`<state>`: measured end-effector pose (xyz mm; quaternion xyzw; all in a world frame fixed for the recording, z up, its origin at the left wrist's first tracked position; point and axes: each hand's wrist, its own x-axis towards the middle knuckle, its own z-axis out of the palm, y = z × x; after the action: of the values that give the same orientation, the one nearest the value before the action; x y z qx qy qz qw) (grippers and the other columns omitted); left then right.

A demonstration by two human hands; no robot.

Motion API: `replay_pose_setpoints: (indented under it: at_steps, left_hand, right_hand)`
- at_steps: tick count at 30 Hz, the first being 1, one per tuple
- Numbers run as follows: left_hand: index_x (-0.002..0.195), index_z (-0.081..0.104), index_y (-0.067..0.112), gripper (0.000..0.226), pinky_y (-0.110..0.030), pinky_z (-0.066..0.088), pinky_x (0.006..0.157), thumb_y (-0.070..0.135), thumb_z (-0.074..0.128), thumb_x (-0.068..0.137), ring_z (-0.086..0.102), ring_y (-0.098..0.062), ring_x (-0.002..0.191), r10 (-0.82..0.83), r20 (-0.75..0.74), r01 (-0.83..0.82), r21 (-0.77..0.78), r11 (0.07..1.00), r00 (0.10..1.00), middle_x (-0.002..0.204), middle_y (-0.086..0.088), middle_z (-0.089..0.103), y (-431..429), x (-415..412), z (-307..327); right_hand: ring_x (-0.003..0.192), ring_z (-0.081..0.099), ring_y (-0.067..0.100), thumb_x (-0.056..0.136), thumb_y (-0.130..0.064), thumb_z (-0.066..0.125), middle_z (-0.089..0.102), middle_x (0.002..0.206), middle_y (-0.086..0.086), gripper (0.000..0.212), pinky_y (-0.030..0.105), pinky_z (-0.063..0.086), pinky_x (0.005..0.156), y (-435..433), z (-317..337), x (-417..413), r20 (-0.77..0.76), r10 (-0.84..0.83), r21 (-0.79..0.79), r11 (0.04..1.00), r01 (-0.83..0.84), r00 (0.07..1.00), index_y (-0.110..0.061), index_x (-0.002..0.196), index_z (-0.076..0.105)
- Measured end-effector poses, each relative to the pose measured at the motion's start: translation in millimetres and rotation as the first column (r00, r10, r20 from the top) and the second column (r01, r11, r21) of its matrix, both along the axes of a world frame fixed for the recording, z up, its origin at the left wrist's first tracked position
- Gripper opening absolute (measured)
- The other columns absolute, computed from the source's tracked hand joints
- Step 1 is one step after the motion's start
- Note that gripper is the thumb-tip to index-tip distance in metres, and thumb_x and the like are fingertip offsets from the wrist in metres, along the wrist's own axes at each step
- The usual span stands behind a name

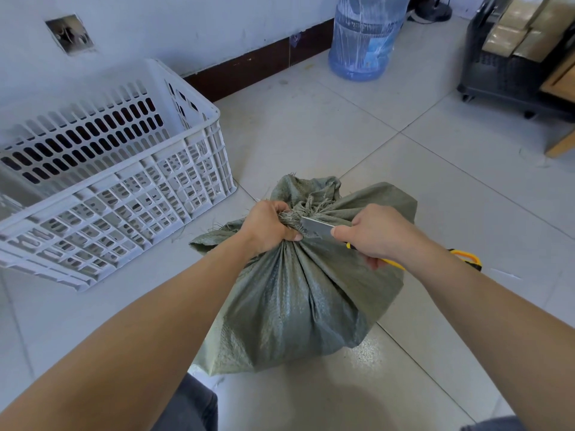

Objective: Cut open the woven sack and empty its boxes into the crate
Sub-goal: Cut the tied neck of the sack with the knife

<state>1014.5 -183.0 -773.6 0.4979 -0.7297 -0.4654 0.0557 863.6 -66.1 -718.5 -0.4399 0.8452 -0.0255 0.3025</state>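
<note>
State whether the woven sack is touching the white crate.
Apart. The head view shows bare floor between the woven sack and the white crate's near corner.

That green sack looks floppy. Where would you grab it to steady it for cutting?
Probably the bunched neck, from above, on the side away from the knife. The sack stands upright with its cloth gathered into one narrow bundle that fingers can close round. The left hand grips there now; the right hand holds the knife on the opposite side.
</note>
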Motion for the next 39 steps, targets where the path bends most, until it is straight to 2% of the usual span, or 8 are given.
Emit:
replay_pose_setpoints:
  at_steps: [4,9,17,24,28,32,36,39]
  left_hand:
    - [0.117,0.061,0.001,0.065,-0.033,0.045,0.092,0.017,0.087,0.061,0.060,-0.029,0.109,0.001,-0.001,-0.001,0.005,1.000,1.000,0.115,-0.014,0.066,0,1,0]
    - [0.126,0.055,0.001,0.073,-0.037,0.042,0.101,0.016,0.086,0.062,0.055,-0.029,0.117,0.014,-0.004,-0.014,0.009,1.000,1.000,0.125,-0.014,0.061,1,1,2]
    - [0.127,0.054,0.000,0.074,-0.039,0.041,0.103,0.014,0.086,0.062,0.054,-0.029,0.119,0.029,-0.015,-0.028,0.024,0.999,0.999,0.126,-0.014,0.059,1,1,1]
    - [0.123,0.058,0.001,0.070,-0.038,0.044,0.099,0.017,0.087,0.061,0.058,-0.029,0.114,0.024,-0.004,-0.024,0.024,0.999,1.000,0.119,-0.015,0.064,-1,1,-2]
    - [0.127,0.054,0.001,0.074,-0.035,0.041,0.102,0.016,0.086,0.063,0.054,-0.029,0.119,0.016,-0.007,-0.016,0.011,1.000,1.000,0.126,-0.015,0.060,0,0,-1]
    - [0.128,0.053,0.001,0.074,-0.036,0.040,0.103,0.017,0.086,0.063,0.052,-0.030,0.123,0.016,-0.010,-0.016,0.002,1.000,1.000,0.130,-0.014,0.057,1,1,-1]
    - [0.129,0.053,0.001,0.075,-0.035,0.040,0.103,0.018,0.085,0.064,0.052,-0.029,0.122,0.032,-0.030,-0.032,0.007,0.999,0.999,0.129,-0.014,0.057,3,-1,-1]
    - [0.128,0.052,-0.001,0.077,-0.038,0.042,0.103,0.017,0.086,0.062,0.055,-0.029,0.117,0.089,-0.046,-0.085,0.072,0.994,0.995,0.127,-0.013,0.059,4,0,-1]
  right_hand:
    - [0.039,0.057,0.019,0.086,-0.047,0.051,0.065,0.044,0.007,0.048,0.025,0.053,0.060,-3,-5,1,-0.015,-0.024,0.031,0.999,0.024,1.000,-0.007,0.063,0.065]
    - [0.040,0.058,0.019,0.086,-0.047,0.051,0.066,0.046,0.007,0.048,0.025,0.052,0.058,-2,-5,0,-0.014,-0.030,0.026,0.999,0.030,0.999,-0.007,0.062,0.064]
    - [0.044,0.060,0.021,0.086,-0.049,0.049,0.066,0.046,0.007,0.052,0.026,0.054,0.062,-1,-9,-2,-0.045,-0.003,0.023,1.000,0.004,0.999,-0.008,0.057,0.065]
    - [0.039,0.056,0.019,0.087,-0.047,0.050,0.064,0.043,0.005,0.050,0.022,0.046,0.053,-1,-8,0,-0.046,0.007,0.028,1.000,-0.006,0.999,-0.009,0.057,0.062]
    - [0.038,0.055,0.019,0.087,-0.048,0.050,0.062,0.041,0.004,0.050,0.022,0.044,0.051,-1,-9,2,-0.047,-0.008,0.014,1.000,0.009,0.999,-0.010,0.055,0.059]
    - [0.038,0.056,0.019,0.087,-0.047,0.050,0.063,0.042,0.006,0.050,0.023,0.049,0.055,-1,-9,4,-0.024,-0.028,0.005,1.000,0.029,0.999,-0.011,0.053,0.057]
    - [0.040,0.058,0.021,0.089,-0.045,0.049,0.060,0.038,0.006,0.054,0.027,0.053,0.061,-2,-8,9,-0.014,-0.056,0.005,0.998,0.056,0.998,-0.009,0.049,0.055]
    - [0.048,0.060,0.024,0.091,-0.046,0.050,0.059,0.044,0.006,0.050,0.027,0.047,0.054,-1,-10,14,-0.047,-0.067,-0.067,0.996,0.063,0.997,-0.011,0.055,0.049]
